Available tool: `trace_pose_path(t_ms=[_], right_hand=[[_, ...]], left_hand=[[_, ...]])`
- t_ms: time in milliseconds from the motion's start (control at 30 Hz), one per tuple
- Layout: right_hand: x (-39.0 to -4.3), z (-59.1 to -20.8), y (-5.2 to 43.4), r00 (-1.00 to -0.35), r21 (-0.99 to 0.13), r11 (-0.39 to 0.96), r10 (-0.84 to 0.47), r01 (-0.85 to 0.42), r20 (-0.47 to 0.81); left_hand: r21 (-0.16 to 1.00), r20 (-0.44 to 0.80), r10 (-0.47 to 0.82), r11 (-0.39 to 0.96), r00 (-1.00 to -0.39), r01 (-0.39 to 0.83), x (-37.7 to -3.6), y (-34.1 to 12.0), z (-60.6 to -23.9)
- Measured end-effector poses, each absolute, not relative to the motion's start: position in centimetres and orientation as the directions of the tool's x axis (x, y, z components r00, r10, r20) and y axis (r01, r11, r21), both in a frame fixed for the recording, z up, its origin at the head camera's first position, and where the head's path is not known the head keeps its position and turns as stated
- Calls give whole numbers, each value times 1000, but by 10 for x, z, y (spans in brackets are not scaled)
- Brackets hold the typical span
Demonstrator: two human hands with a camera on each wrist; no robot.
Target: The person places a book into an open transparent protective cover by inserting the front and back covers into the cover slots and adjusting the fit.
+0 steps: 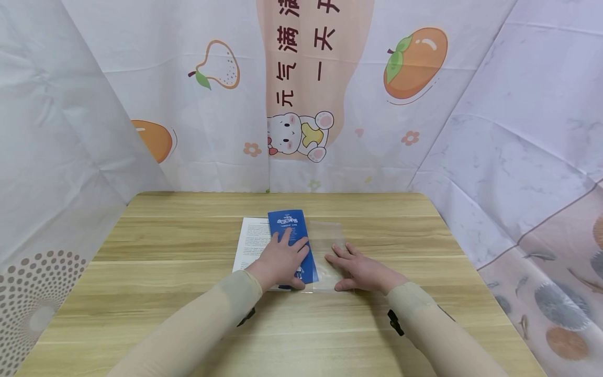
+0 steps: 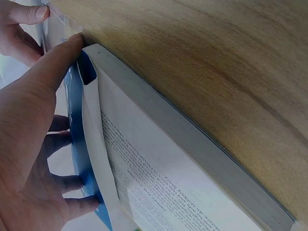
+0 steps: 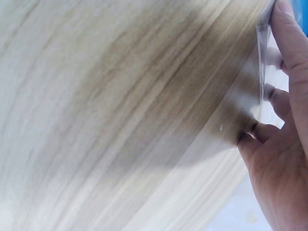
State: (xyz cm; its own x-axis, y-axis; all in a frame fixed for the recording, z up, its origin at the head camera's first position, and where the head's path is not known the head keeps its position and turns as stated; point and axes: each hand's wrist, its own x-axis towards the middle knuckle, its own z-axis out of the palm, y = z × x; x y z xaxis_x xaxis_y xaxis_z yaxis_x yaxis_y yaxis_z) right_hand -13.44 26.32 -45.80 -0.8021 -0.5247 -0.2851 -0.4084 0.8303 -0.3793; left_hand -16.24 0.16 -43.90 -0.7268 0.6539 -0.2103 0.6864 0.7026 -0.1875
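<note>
Nearest the camera are your sleeves, left [image 1: 193, 324] and right [image 1: 443, 330], reaching over the desk [image 1: 165, 267]. Between them lies the book, its printed page [image 1: 248, 246] facing up beneath your left hand's side. Your left hand [image 1: 281, 260] is spread on the slanting blue flap [image 1: 298, 231]; your right hand [image 1: 364, 268] is spread too, resting on the clear plastic film [image 1: 326, 240]. Neither appears to pinch anything.

This looks like fitting a protective cover, perhaps midway: you have the film spread out beside the page, but the flap sits askew, and the left wrist view shows it bulging off the page. Aligning it and securing the film seem left to do. Your own left hand hides part of the flap, and the film's edges are hard to make out. Behind the desk hangs a fruit-printed curtain [image 1: 226, 136].
</note>
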Motion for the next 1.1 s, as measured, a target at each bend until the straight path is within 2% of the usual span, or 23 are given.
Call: trace_pose_path(t_ms=[1100], right_hand=[[-132,-456,263,-805,-395,825,-525,-404,-275]], left_hand=[[-112,-279,674,685,-684,720,-164,0,-439]])
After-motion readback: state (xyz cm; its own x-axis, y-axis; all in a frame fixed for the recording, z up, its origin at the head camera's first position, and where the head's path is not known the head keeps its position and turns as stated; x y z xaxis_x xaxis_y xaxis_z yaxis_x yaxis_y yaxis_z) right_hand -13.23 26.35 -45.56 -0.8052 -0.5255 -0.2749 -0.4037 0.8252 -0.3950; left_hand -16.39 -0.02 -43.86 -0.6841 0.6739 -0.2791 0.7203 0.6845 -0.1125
